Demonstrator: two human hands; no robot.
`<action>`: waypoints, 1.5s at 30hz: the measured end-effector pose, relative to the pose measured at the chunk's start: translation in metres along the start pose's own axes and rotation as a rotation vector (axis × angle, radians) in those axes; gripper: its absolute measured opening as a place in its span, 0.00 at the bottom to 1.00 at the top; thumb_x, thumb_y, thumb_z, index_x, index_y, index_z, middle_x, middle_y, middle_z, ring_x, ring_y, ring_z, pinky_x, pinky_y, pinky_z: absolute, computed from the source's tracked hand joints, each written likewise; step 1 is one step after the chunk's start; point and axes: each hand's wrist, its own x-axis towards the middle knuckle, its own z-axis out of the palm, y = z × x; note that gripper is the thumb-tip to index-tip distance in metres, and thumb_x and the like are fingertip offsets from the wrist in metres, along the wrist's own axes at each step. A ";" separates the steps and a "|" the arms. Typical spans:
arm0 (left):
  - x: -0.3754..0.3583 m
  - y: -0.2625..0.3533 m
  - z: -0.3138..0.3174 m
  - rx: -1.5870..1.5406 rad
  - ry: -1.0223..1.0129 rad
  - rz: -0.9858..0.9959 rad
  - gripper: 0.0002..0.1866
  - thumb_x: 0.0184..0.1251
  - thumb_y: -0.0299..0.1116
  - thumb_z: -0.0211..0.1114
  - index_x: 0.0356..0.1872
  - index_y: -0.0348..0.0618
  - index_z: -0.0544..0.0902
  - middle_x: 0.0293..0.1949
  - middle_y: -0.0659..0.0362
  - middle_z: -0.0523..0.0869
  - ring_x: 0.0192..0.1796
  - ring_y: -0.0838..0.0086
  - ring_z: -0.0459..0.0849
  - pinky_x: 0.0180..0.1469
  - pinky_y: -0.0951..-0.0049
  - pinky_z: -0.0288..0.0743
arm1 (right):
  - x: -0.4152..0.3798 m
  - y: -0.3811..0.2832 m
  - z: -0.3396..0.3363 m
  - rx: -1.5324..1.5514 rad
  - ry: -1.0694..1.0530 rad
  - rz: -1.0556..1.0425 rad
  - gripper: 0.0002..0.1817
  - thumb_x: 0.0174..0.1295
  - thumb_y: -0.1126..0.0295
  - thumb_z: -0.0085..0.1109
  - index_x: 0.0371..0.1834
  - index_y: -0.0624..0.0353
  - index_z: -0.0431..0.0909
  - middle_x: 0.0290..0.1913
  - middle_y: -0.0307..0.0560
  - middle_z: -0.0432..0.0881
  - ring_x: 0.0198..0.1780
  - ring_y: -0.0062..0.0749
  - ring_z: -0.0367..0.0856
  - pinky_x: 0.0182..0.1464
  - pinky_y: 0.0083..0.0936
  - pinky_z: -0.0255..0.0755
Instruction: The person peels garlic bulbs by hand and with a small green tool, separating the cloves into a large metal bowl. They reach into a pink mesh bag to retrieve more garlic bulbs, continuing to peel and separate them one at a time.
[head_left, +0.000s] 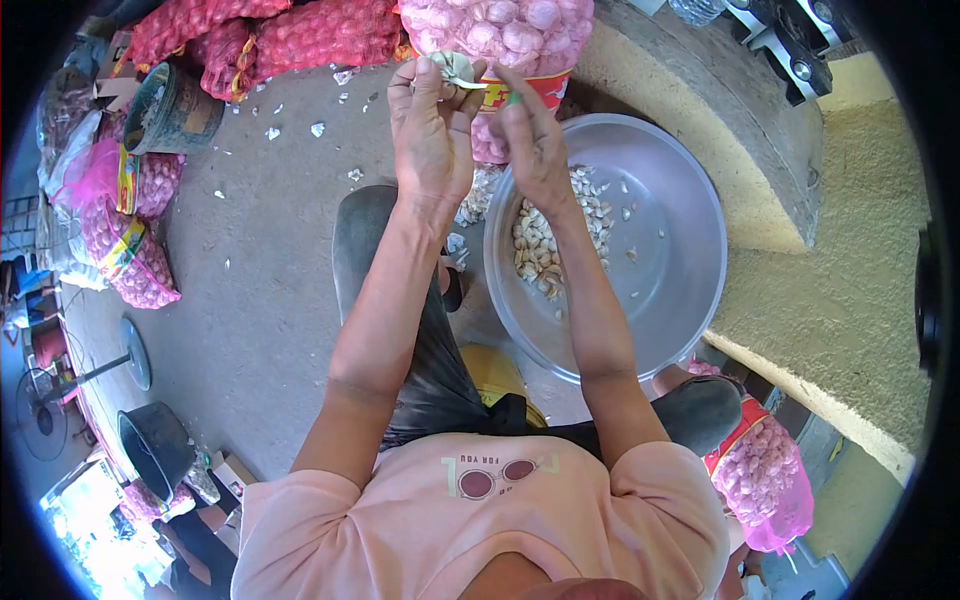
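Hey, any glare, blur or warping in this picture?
In the head view, glare whites out the lower left; the corners go black and the edges look bowed; the basin has a soft sheen; the right hand seems slightly blurred, the garlic in the left hand somewhat clearer.

One held garlic bulb (455, 68), one wide basin (668, 265), two dark buckets (203, 115) (172, 432), one standing fan (45, 412), one peach T-shirt (450, 535)

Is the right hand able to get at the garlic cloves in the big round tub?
Probably yes: the right hand is up near the rim of the open tub, and the cloves lie beneath its forearm. No lid blocks them.
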 end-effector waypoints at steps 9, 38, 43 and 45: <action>-0.004 0.002 0.001 0.079 -0.084 0.004 0.08 0.73 0.36 0.55 0.35 0.45 0.74 0.33 0.64 0.78 0.38 0.81 0.77 0.46 0.75 0.73 | 0.013 -0.031 0.010 -0.071 -0.197 -0.038 0.28 0.69 0.67 0.52 0.70 0.65 0.60 0.45 0.38 0.78 0.43 0.15 0.73 0.46 0.16 0.69; -0.012 -0.007 0.013 0.677 -0.070 0.267 0.22 0.78 0.52 0.38 0.44 0.42 0.69 0.34 0.63 0.73 0.34 0.82 0.71 0.37 0.79 0.69 | 0.024 -0.049 -0.002 0.062 -0.411 0.076 0.24 0.68 0.66 0.55 0.65 0.66 0.68 0.55 0.40 0.78 0.44 0.12 0.75 0.46 0.14 0.70; -0.007 -0.014 0.004 0.825 0.007 0.362 0.21 0.78 0.51 0.38 0.42 0.44 0.68 0.31 0.65 0.70 0.31 0.83 0.67 0.35 0.80 0.67 | 0.016 -0.052 0.010 0.257 -0.255 0.230 0.24 0.68 0.67 0.55 0.66 0.65 0.67 0.49 0.39 0.81 0.46 0.14 0.76 0.50 0.14 0.70; -0.006 -0.016 0.003 0.838 0.021 0.405 0.20 0.78 0.51 0.38 0.41 0.44 0.68 0.31 0.65 0.69 0.31 0.83 0.66 0.34 0.80 0.66 | 0.016 -0.052 0.017 0.307 -0.235 0.236 0.25 0.68 0.67 0.55 0.66 0.65 0.67 0.49 0.38 0.80 0.45 0.14 0.76 0.49 0.13 0.71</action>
